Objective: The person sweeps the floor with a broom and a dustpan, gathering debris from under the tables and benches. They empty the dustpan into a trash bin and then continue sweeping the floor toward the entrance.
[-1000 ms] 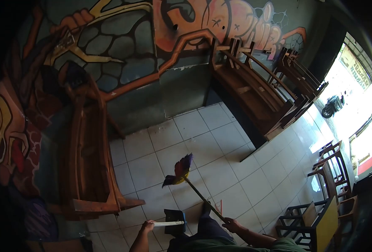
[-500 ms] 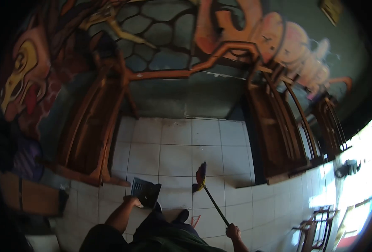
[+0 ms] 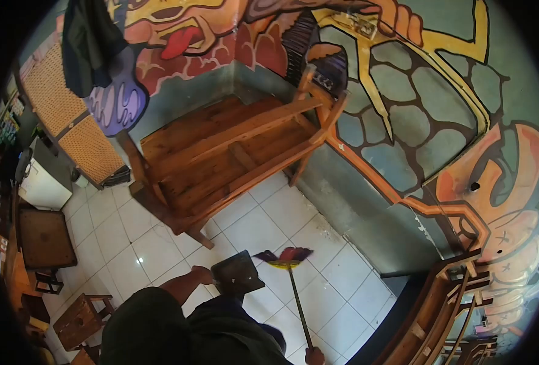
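Your right hand (image 3: 314, 356) is closed around the upper end of the long, thin stick of the broom (image 3: 299, 304), which slants away from you over the tiled floor (image 3: 254, 225). Its head (image 3: 286, 258) fans out in red and purple bristles above a yellow base; whether the tips touch the tiles is hard to tell. Your left hand (image 3: 202, 275) has its grip closed at the near side of the dark dustpan (image 3: 238, 274), though the view doesn't show how your fingers wrap its handle. The pan lies just beside the broom head, to its left, with a few pale specks on its face.

Both pieces look light. The stick seems stiff and smooth, so it could twist in a loose palm; up at its end, where you have it, a firm hold gives long reach, but the head swings wide for a small turn of your wrist. The bristles look soft and should bend under pressure rather than scratch. The pan looks like thin, rigid plastic: best held by its handle, lip low and level, since a tilt could let loose bits slide off.

Ahead, the wooden bench (image 3: 242, 155) stands by the painted wall (image 3: 403, 97), one foot reaching near the pan; it looks heavy and hard, so a knock there could jar your hold.
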Available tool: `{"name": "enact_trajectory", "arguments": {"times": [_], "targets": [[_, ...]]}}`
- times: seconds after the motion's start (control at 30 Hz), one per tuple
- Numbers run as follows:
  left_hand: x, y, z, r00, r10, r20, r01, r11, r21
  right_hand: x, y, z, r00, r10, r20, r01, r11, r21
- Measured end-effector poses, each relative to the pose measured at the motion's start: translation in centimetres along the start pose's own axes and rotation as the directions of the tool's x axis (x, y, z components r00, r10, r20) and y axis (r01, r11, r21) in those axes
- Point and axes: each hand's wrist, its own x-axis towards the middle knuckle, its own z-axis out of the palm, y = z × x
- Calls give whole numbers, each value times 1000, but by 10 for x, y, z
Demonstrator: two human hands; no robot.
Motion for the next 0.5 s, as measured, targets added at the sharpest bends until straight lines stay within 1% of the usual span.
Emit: {"name": "enact_trajectory", "arguments": {"times": [0.03, 0.07, 0.1, 0.13, 0.17, 0.2, 0.23, 0.27, 0.3, 0.37, 0.4, 0.43, 0.47, 0.5], "targets": [[8, 2, -7, 1000, 14, 14, -14, 1000, 15, 34, -76, -75, 868, 412, 275, -377, 910, -173], [17, 5, -15, 997, -27, 73, 27, 1000, 10, 55, -87, -89, 801, 507, 320, -467, 862, -195], [28, 7, -22, 989, -69, 132, 67, 998, 17, 68, -88, -95, 846, 461, 268, -440, 887, -136], [43, 8, -23, 989, -82, 122, 76, 996, 55, 83, -76, -88, 861, 434, 264, -425, 900, -93], [42, 13, -32, 985, -118, 123, 119, 993, 0, 98, -70, -89, 848, 439, 298, -430, 897, -98], [43, 17, -36, 979, -167, 121, 173, 984, -46, 115, -67, -90, 866, 413, 282, -413, 909, -60], [47, 20, -37, 968, -220, 118, 232, 968, -96, 136, -62, -91, 855, 419, 306, -433, 901, -25], [53, 23, -35, 964, -237, 118, 252, 959, -133, 164, -62, -97, 851, 415, 321, -426, 904, -39], [56, 22, -27, 958, -258, 122, 277, 945, -174, 193, -57, -95, 859, 395, 325, -408, 912, -30], [60, 31, 6, 948, -316, 29, 314, 925, -216, 249, -32, -79, 870, 344, 353, -381, 924, 40], [76, 27, 32, 963, -270, 8, 267, 946, -184, 286, -23, -68, 887, 311, 341, -322, 946, -26], [87, 22, 56, 973, -229, 7, 227, 964, -138, 324, -16, -57, 882, 307, 356, -310, 949, -50], [78, 39, 50, 957, -289, -10, 279, 931, -234, 359, 0, -32, 899, 268, 345, -268, 962, -49], [60, 64, 36, 936, -352, -22, 327, 889, -321, 397, 2, -28, 899, 277, 340, -283, 959, -34]]}}
